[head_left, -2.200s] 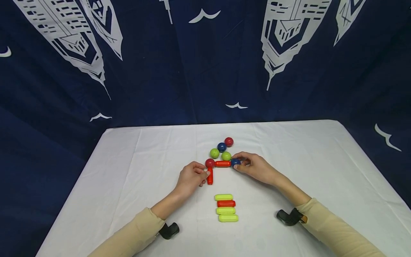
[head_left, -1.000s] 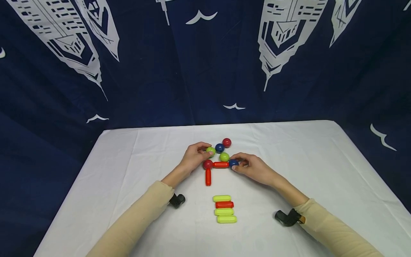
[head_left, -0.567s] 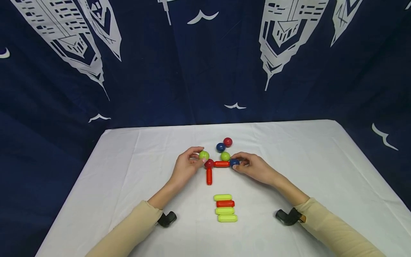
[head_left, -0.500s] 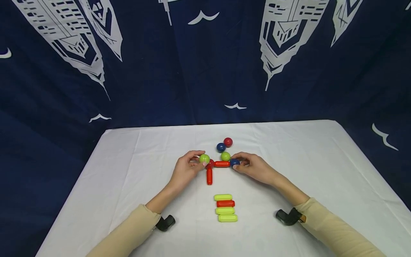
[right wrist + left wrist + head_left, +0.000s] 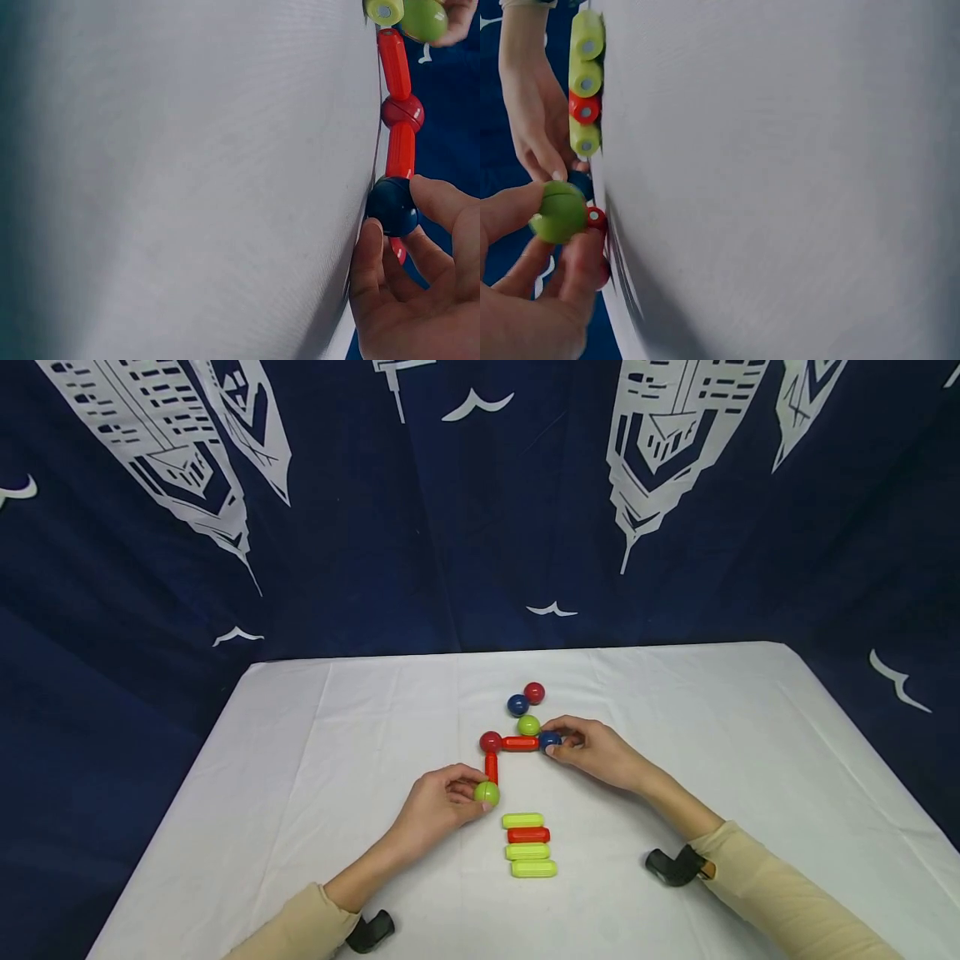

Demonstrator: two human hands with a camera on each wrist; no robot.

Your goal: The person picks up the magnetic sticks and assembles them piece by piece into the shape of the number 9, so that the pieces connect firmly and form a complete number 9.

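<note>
My left hand [image 5: 438, 806] pinches a green ball [image 5: 487, 793] between thumb and fingers, close to the near end of a red rod [image 5: 491, 766]. In the right wrist view, the rod's bare end shows a small metal dot, and the green ball [image 5: 425, 20] appears apart from it. That rod's far end joins a red ball [image 5: 491, 742], from which a second red rod [image 5: 521, 743] runs right to a blue ball [image 5: 394, 206]. My right hand [image 5: 600, 752] holds the blue ball with thumb and fingertips.
Behind the joined pieces lie a loose green ball [image 5: 528, 725], a blue ball [image 5: 517, 705] and a red ball [image 5: 534, 692]. Nearer me, several rods are stacked side by side, green ones [image 5: 533, 868] and one red [image 5: 528, 835]. A white cloth [image 5: 660, 693] covers the table.
My left hand left the red rod, took the green ball from the group behind, and carried it over the red ball toward me to the rod's near end. The right hand stays on the blue ball.
</note>
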